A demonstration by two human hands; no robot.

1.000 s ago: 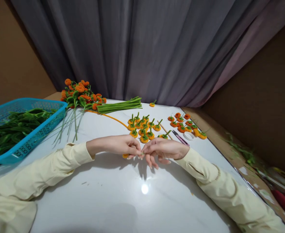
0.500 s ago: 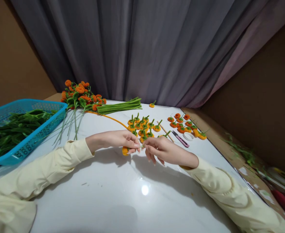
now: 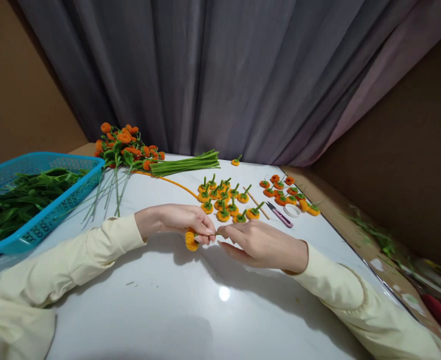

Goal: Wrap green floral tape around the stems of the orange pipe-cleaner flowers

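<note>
My left hand point(image 3: 184, 220) is closed, its thumb and fingers pinching a yellow fuzzy flower point(image 3: 191, 241) by the green stem just right of its head. The flower hangs tilted above the white table, its head to the left. My right hand point(image 3: 258, 242) sits at the stem's far end, palm down. Its upper fingertip touches the stem, while a lower digit, seemingly the thumb, stands apart from it. Behind my hands, several yellow flower heads point(image 3: 224, 214) lie face down with short green stems sticking up.
Left stands a blue basket point(image 3: 60, 212) of green leaves. Orange flowers point(image 3: 124, 137) and a bundle of green stems point(image 3: 186, 164) lie at the back. Thread snips point(image 3: 280, 215), a white ring point(image 3: 292, 210), a thin stick point(image 3: 256, 202) and orange flower heads point(image 3: 275, 193) are right.
My right hand has turned palm down, its pinch on the stem loosened and its digits apart. The held flower has moved slightly left and down with my left hand.
</note>
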